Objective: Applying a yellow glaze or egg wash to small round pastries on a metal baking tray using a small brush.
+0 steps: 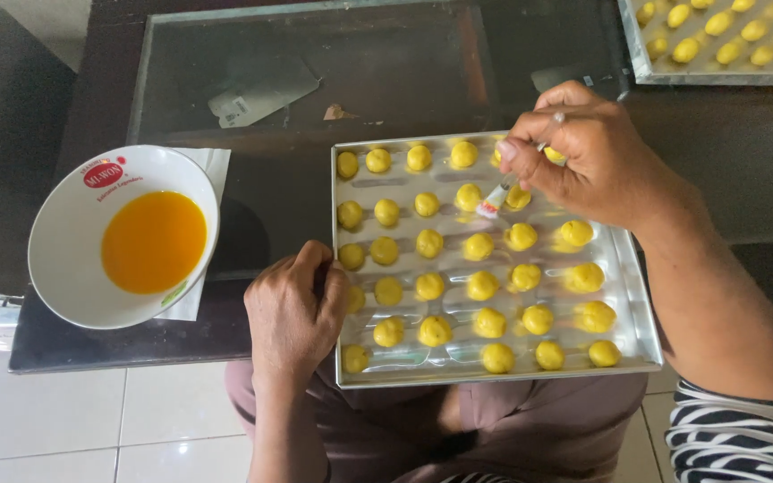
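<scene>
A shiny metal baking tray (628,295) rests partly on my lap and partly on a dark glass table, holding several rows of small yellow dough balls (481,286). My right hand (592,161) pinches a small pastry brush (496,202) whose bristles touch a ball near the tray's far middle. My left hand (295,309) grips the tray's left edge, fingers curled over the rim. A white bowl (73,250) of orange-yellow egg wash (154,241) stands to the left on a white napkin.
A second tray (646,63) with more yellow balls lies at the far right of the glass table (360,72). White floor tiles (64,420) show below. A striped sleeve (735,438) appears at the lower right.
</scene>
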